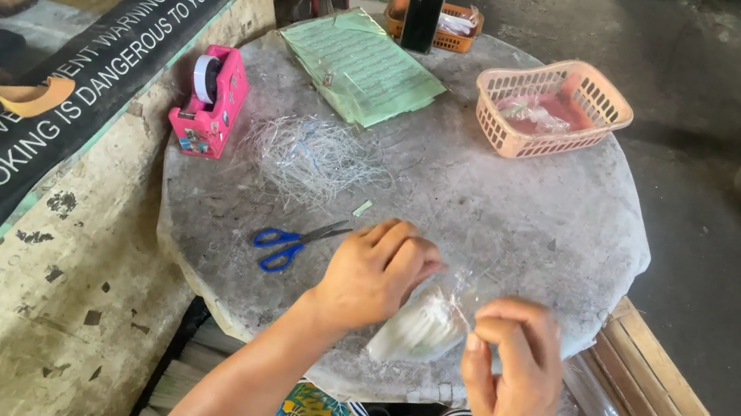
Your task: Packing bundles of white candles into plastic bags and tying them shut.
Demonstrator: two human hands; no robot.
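Head view: two hands close a small clear bag at the near edge of a round stone table (530,226).

Left hand (374,275) curls shut over the bag (418,328), pinning its neck; right hand (515,366) pinches a thin tie (463,318) between fingertips, other fingers loosely bent. A tight seal likely calls for a firm hold on the gathered neck while the tie winds close against it. Blue scissors (288,244), loose ties (313,157) and a pink tape dispenser (210,101) lie near.
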